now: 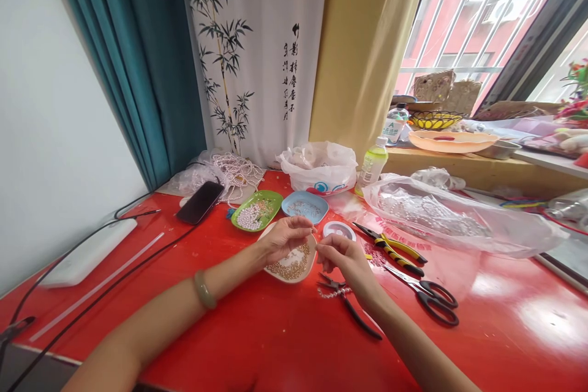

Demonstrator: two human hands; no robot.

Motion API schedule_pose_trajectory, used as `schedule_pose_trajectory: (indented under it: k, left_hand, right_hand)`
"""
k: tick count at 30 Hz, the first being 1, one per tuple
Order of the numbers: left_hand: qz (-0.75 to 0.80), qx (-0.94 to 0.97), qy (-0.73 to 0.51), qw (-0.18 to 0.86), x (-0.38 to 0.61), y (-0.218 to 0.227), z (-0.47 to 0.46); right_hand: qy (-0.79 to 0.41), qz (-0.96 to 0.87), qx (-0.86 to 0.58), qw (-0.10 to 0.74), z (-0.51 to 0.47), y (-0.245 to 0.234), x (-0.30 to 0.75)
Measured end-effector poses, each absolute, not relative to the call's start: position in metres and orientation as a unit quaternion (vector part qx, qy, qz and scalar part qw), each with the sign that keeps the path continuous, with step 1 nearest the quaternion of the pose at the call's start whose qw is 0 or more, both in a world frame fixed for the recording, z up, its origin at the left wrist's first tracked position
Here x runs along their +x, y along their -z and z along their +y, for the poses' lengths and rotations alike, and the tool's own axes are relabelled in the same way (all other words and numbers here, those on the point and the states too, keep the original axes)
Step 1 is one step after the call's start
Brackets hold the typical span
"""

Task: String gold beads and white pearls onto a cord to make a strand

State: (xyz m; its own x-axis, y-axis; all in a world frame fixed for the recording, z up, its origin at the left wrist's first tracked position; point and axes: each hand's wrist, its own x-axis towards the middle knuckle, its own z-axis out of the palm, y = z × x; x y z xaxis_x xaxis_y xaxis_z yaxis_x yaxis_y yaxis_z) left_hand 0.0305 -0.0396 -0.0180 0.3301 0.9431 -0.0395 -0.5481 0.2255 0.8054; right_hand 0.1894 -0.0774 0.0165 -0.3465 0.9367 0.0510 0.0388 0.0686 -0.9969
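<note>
My left hand [287, 240] is above a pale bowl [294, 282] of small gold and white beads, its thumb and fingers pinched together. Close by on the right, my right hand [343, 256] also pinches, its fingertips almost meeting the left ones. Whatever sits between the fingertips is too small to make out. Under my right hand lie black-handled pliers [361, 318] and a short string of pearl beads [327, 295]. Behind the hands are a green tray [274, 195] with pearls, a blue tray [293, 196] with tiny beads and a round white container [339, 225].
Yellow-and-black pliers [395, 251] and scissors [429, 294] lie on the right. Plastic bags [316, 180], a bottle [374, 162] and strands of beads [239, 174] line the back. A phone [201, 202], a white power bank-like block [89, 251] and cables are on the left.
</note>
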Motion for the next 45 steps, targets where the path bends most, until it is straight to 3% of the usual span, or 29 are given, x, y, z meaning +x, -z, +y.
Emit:
schedule_pose_trajectory:
  k: [45]
  left_hand:
    - [0.325,0.461,-0.491,0.663,0.0287,0.016,-0.0409]
  right_hand:
    - [-0.536,-0.621,-0.415,0.392,-0.0754,-0.014,0.1896]
